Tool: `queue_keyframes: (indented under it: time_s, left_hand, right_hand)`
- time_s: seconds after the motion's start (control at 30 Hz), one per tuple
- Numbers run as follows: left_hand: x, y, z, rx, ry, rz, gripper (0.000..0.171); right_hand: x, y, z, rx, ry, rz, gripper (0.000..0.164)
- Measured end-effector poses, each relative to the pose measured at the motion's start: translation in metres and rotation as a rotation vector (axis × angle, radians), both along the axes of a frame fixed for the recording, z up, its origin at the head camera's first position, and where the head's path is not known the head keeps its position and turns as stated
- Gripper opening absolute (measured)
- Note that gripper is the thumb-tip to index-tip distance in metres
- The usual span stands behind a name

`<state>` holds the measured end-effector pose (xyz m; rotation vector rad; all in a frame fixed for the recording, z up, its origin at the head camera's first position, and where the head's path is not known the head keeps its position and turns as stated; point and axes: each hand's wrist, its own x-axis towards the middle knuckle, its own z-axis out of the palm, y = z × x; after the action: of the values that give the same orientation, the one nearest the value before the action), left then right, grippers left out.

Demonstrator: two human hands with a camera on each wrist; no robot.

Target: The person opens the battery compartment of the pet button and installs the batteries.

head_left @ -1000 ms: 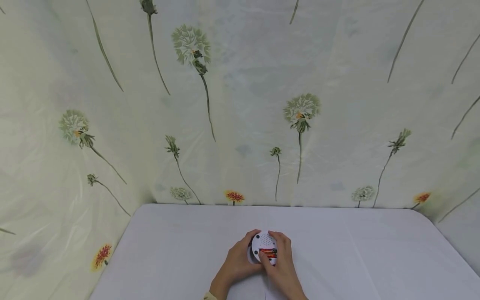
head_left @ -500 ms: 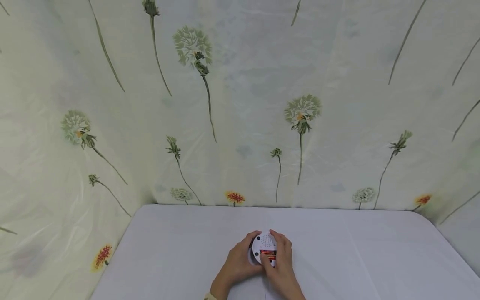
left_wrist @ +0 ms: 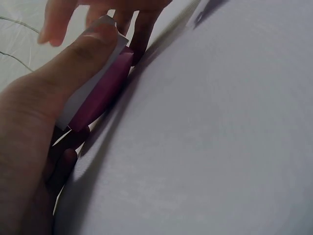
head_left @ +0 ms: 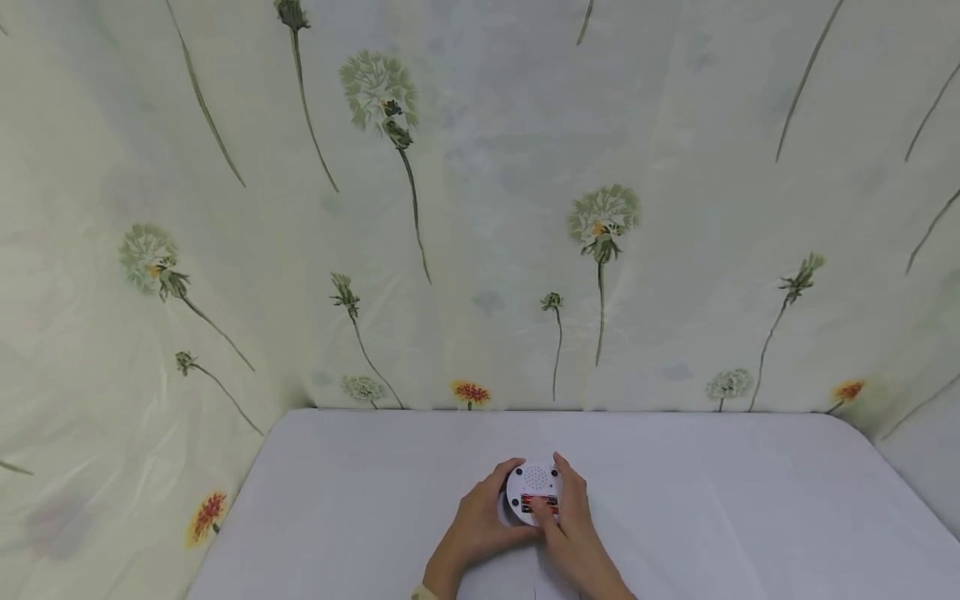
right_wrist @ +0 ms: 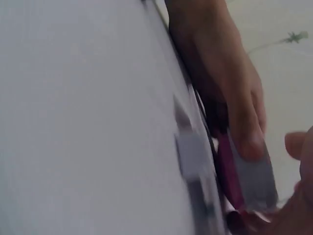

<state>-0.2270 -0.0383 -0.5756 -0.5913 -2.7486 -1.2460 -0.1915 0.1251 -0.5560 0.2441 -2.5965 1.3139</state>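
Observation:
A round white device (head_left: 536,477) lies underside up, with a patch of small holes, dark round feet and an uncovered battery bay. Red batteries (head_left: 552,500) sit in that bay. My left hand (head_left: 476,521) grips the rim from the left, thumb at the near edge and fingers round the far side. From the right, my right hand (head_left: 576,537) puts its thumb over the batteries, its index finger standing off the far right rim and other fingers low against the side. The left wrist view shows the device's magenta side wall (left_wrist: 100,93) between both hands, close over the table.
A white cloth covers the table (head_left: 375,467), which has rounded back corners. Behind it hangs a pale curtain (head_left: 487,208) printed with dandelions. A small blurred white piece (right_wrist: 191,154) shows near the device in the right wrist view.
My right thumb has shifted right across the batteries, and the right index finger has lifted away from the rim. The device has turned slightly, while the left hand keeps its grip.

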Motion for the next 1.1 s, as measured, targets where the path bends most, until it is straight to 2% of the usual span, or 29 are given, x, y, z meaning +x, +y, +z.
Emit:
queue_keyframes:
  time_s: [0.27, 0.47, 0.7, 0.77, 0.9, 1.1]
  left_hand:
    - [-0.003, 0.0, 0.006, 0.003, -0.043, -0.008, 0.099]
    - [-0.003, 0.0, 0.006, 0.004, -0.048, -0.003, 0.099]
    - [-0.004, 0.0, 0.004, 0.003, -0.04, -0.002, 0.098]
    - [-0.004, 0.0, 0.004, 0.006, -0.048, -0.001, 0.097]
    - [-0.003, 0.0, 0.003, 0.009, -0.058, 0.004, 0.096]
    - [0.0, 0.0, 0.001, 0.011, -0.069, 0.007, 0.097]
  right_hand:
    - [-0.001, 0.029, 0.019, 0.097, 0.013, 0.007, 0.042]
    - [0.002, 0.042, 0.031, 0.183, 0.029, 0.094, 0.027]
    - [0.009, 0.051, 0.041, 0.238, 0.021, 0.326, 0.015]
    - [0.012, 0.053, 0.046, 0.237, 0.015, 0.401, 0.016]
    - [0.016, 0.054, 0.051, 0.236, -0.06, 0.522, 0.024]
    - [0.016, 0.052, 0.045, 0.225, -0.171, 0.58, 0.027]
